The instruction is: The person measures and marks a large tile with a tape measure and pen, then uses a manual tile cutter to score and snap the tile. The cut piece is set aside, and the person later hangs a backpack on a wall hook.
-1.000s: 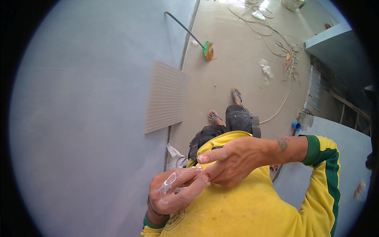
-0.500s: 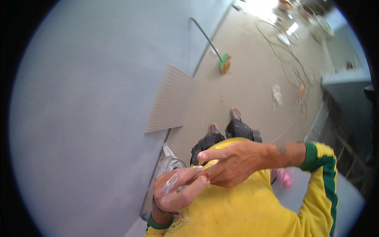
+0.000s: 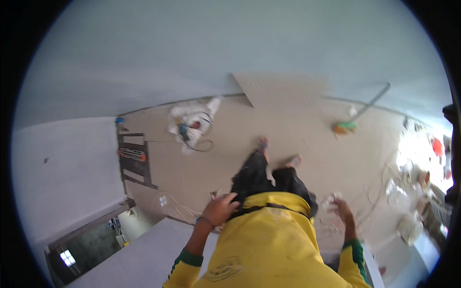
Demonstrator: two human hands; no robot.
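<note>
My left hand [image 3: 219,210] hangs beside my left hip, its fingers loosely bent and slightly apart, with nothing visible in it. On my other side, my right hand [image 3: 342,210] is held away from the hip with spread fingers, empty as far as I can see. The yellow shirt [image 3: 273,235] and dark trousers [image 3: 252,175] are between the two hands. Ahead on the tiled floor, a blue corded power tool [image 3: 183,131] lies on crumpled white sheeting [image 3: 197,113]. A ribbed beige panel [image 3: 283,91] leans against the wall. Neither hand touches these things.
A broom [image 3: 346,126] with a green head leans on the wall at right. A spirit level or similar orange-grey tool [image 3: 132,154] lies on a dark frame at left. A pale cable [image 3: 180,206] trails nearby. Scattered items and a round pale container [image 3: 409,229] stand far right.
My hands have come apart from each other and dropped to either side of my body. The view has turned left, bringing in the power tool and the white wall.
</note>
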